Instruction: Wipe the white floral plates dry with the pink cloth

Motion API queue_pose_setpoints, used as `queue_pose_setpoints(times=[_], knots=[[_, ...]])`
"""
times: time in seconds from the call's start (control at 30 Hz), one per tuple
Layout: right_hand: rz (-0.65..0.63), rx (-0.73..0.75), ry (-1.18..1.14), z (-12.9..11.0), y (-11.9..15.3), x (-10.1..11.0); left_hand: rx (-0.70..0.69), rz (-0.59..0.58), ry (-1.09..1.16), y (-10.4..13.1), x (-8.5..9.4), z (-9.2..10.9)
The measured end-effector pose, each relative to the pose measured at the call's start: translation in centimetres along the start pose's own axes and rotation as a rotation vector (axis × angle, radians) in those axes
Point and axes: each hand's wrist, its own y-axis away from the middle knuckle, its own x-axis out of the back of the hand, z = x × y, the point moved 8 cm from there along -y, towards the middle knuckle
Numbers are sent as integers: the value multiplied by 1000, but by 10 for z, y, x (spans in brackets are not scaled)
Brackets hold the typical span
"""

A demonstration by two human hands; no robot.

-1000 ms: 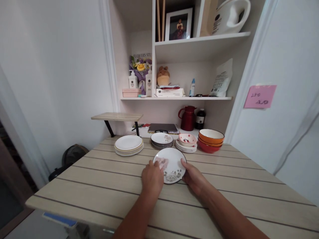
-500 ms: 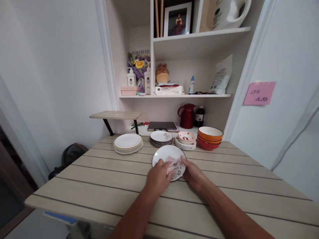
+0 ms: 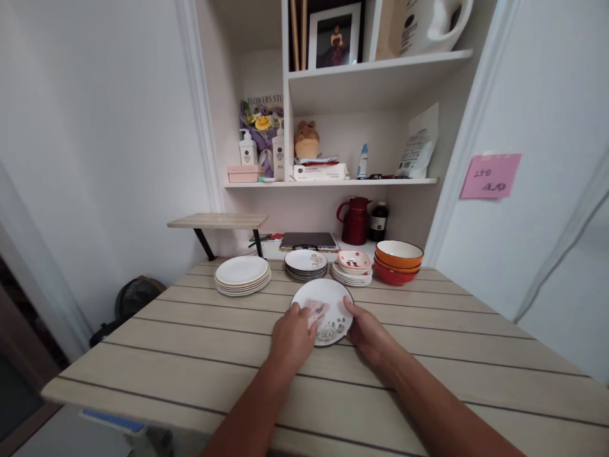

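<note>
A white plate (image 3: 339, 297) with a dark rim and a floral print sits tilted in front of me, low over the wooden table. My right hand (image 3: 365, 327) grips its right edge, thumb on top and fingers underneath. Against the plate's face my left hand (image 3: 295, 333) presses a pale pink cloth (image 3: 316, 309), its fingers bent over the near part of it. The printed flowers show below the cloth. Just behind the plate stands a stack of matching dark-rimmed plates (image 3: 306, 261).
Along the table's (image 3: 200, 355) back stand white plates (image 3: 242, 271) at left, small plates topped by a pink bowl (image 3: 354, 261), and orange and red bowls (image 3: 398, 261). Behind them are a closed laptop (image 3: 308, 240), a red jug (image 3: 356, 221) and a small raised shelf (image 3: 219, 220).
My left hand has slid the cloth left across the plate, uncovering more of the floral print. The right hand keeps its grip on the edge. The view has shifted slightly.
</note>
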Motion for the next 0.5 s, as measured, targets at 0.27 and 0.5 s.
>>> queue_pose_setpoints(times=[0.27, 0.5], knots=[[-147, -34, 46, 1, 4, -7, -328, 33, 104, 11, 1, 41], [-228, -67, 152, 3, 14, -19, 92, 189, -63, -3, 16, -5]])
